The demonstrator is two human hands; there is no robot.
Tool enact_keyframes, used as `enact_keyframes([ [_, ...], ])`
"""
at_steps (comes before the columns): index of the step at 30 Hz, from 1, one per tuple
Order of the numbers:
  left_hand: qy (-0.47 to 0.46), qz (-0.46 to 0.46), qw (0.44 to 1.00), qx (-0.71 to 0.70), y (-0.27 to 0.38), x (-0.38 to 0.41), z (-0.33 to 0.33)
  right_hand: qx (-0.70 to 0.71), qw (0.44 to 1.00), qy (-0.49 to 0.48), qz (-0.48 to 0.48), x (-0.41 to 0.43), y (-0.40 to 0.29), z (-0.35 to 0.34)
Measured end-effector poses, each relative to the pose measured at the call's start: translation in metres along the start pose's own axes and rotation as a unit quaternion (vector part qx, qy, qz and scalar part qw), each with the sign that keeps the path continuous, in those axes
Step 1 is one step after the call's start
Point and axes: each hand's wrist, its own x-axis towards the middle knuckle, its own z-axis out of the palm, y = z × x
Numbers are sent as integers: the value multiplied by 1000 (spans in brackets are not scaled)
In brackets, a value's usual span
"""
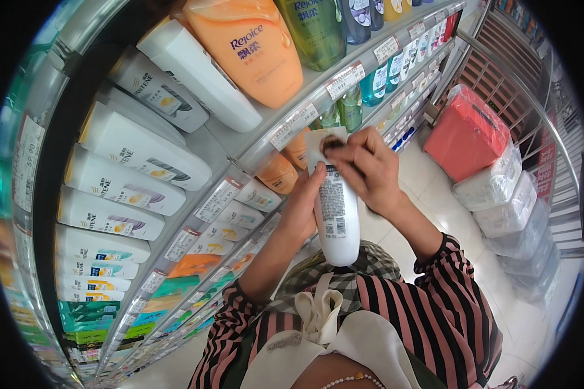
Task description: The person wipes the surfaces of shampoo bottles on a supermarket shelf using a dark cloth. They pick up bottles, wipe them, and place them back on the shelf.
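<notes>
A white plastic bottle (339,219) with a pale cap stands slightly tilted before my chest, its printed back label and barcode facing up at me. My left hand (304,204) wraps around its side, thumb lying along the label's edge. My right hand (372,167) is at the upper end of the bottle, fingers bent and pinched together. Between those fingertips is a small dark thing (332,145), too blurred to name, pressed near the cap.
Pantene bottles (146,146) line the shelf at left, beside a large orange Rejoice bottle (248,48). Price labels run along the shelf edge (292,124). At right, a red box (467,131) in clear plastic rests on wrapped packs (506,204) near a metal rail (530,92).
</notes>
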Motion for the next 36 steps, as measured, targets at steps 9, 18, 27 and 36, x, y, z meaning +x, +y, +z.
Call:
enact_keyframes([
  [9, 12, 31, 999, 24, 13, 17, -10, 61, 983, -116, -130, -99, -21, -9],
  [18, 27, 65, 996, 59, 23, 23, -8, 149, 966, -157, 143, -140, 2, -40],
  [27, -124, 45, 991, 18, 14, 36, 4, 673, 543, 226, 448, -255, 178, -55],
  [36, -5, 38, 998, 55, -1, 41, 18, 539, 672, 145, 486, -232, 129, 4],
])
